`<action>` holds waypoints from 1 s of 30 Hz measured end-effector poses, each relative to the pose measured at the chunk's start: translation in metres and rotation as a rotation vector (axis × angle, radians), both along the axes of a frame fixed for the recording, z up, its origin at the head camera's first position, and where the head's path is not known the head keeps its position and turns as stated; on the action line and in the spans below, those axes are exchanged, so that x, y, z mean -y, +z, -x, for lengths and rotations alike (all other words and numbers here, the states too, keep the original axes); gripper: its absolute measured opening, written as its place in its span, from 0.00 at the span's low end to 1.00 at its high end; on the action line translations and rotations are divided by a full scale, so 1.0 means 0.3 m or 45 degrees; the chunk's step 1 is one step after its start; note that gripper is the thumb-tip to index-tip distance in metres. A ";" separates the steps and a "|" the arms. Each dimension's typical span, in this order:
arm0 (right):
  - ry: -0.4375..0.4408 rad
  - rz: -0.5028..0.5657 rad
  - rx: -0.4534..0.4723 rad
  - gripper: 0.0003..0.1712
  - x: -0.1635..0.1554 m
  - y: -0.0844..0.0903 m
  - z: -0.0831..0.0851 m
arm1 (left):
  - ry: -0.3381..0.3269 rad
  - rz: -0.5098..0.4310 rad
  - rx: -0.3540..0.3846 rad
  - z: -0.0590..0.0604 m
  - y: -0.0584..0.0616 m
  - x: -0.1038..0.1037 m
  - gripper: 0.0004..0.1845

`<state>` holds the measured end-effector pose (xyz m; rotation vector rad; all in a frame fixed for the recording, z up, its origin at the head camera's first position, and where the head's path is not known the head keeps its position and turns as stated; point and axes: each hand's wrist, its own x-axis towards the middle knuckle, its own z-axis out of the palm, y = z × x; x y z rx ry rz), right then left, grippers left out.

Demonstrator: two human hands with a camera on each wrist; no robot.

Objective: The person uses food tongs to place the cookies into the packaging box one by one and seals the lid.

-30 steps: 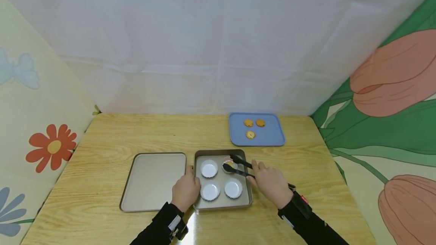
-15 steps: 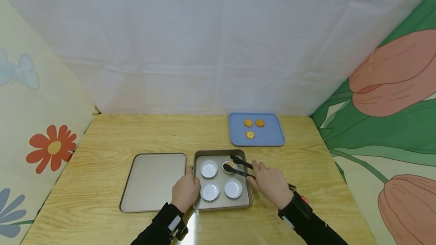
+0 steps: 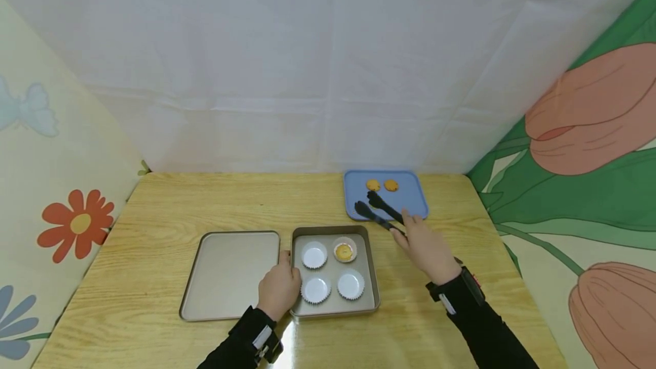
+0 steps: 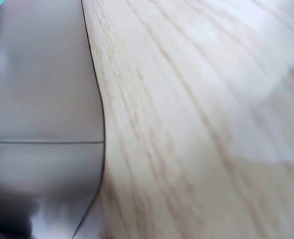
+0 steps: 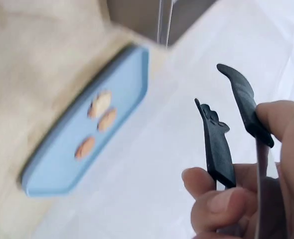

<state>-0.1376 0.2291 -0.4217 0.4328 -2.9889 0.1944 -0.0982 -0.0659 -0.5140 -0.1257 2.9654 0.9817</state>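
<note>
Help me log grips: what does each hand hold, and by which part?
Right hand: black-tipped tongs, where black tips meet metal arms. Left hand: deep baking pan, left side.

The light is soft and even, with a bright white shine on the front of the table (image 3: 154, 266). In the right wrist view, the blue tray (image 5: 55, 172) and cookies (image 5: 84, 148) look blurry, but the black tongs (image 5: 218, 144) look clearer.
</note>
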 end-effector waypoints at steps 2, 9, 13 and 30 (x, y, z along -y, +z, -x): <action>-0.030 0.040 0.006 0.34 -0.022 0.016 0.038 | 0.003 0.003 0.002 -0.001 0.002 0.002 0.22; -0.171 0.048 -0.013 0.31 -0.112 0.006 0.199 | 0.005 -0.009 0.007 -0.005 0.000 0.003 0.22; -0.229 -0.003 0.022 0.30 -0.148 -0.017 0.258 | -0.001 -0.017 0.024 -0.007 -0.002 0.000 0.22; -0.236 -0.142 0.043 0.21 -0.144 -0.072 0.362 | 0.005 -0.003 0.005 -0.007 0.008 -0.004 0.21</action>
